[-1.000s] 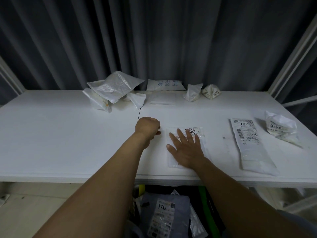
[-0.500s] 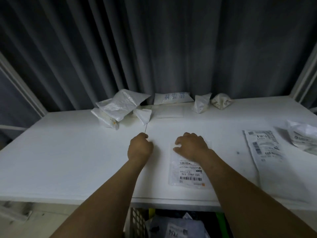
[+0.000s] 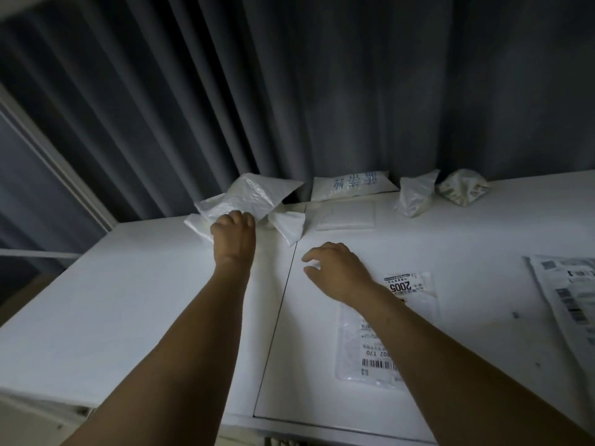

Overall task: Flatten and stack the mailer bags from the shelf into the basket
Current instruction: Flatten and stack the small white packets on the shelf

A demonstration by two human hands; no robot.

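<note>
Grey pleated curtain point(image 3: 322, 91) closes off the back of a white two-panel shelf point(image 3: 128, 300), as seen from my head camera. Stage shown: fetching the next mailer bag for flattening. My left grip point(image 3: 233, 233) is stretched to the far left of the shelf, knuckles against the near edge of the large crumpled mailer bag point(image 3: 254, 197). That bag tops a small heap, with a smaller folded bag point(image 3: 288, 226) just beside it on the right. The fingertips are hidden under the hand, so I cannot tell whether this grip has closed on the plastic or only touches it. My right grip point(image 3: 335, 272) hovers nearer to me, across the panel seam point(image 3: 283, 300), fingers loosely curled and holding nothing. Under my right forearm lies a flattened clear mailer bag point(image 3: 360, 342) labelled 2005, its long axis running from me toward the curtain. Key relation: the crumpled bag lies straight ahead of the left grip and diagonally forward-left of the right, so the left is plainly the nearer. I judge that the left should draw the bag toward me, where the right can help press it flat. A printed bag point(image 3: 351, 185) leans on the curtain, and a long labelled mailer point(image 3: 566, 291) lies at the right edge.
</note>
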